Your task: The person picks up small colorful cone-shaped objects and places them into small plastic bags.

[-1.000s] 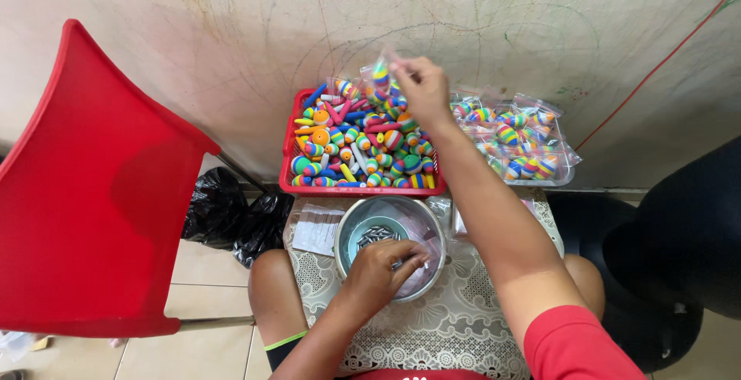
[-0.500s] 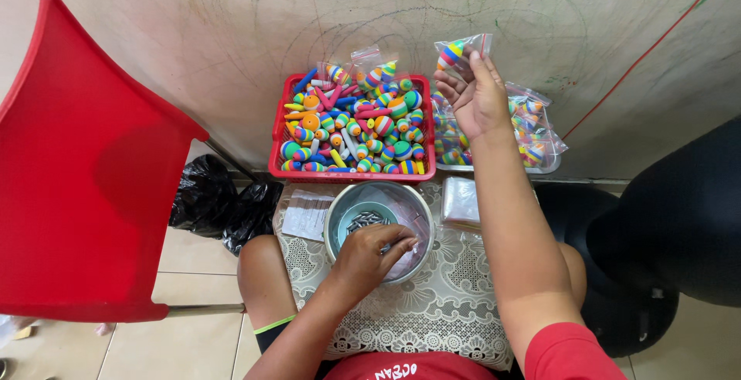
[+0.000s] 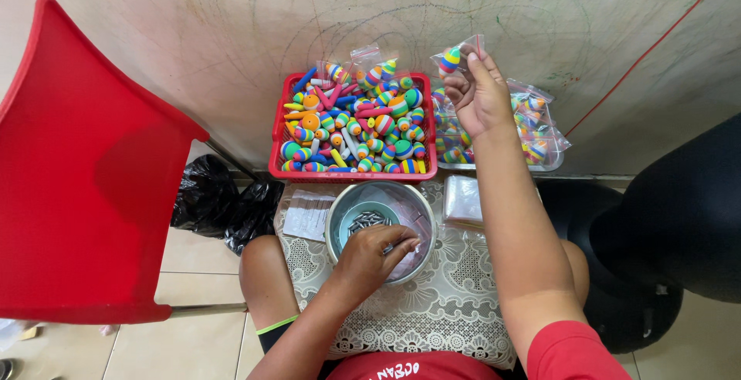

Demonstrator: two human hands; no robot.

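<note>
Head view: our right hand (image 3: 480,96) pinched a small bag (image 3: 457,56) holding one striped float, raised at one o'clock. Our left hand (image 3: 376,253) closed on sinkers in the bowl (image 3: 340,214). Finished bags (image 3: 532,129) lay beyond; the red basket (image 3: 351,173) remained full.

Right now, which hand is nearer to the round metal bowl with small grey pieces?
Left. The left hand reaches into the round metal bowl. The right hand is raised beyond it, holding a small clear plastic bag.
</note>
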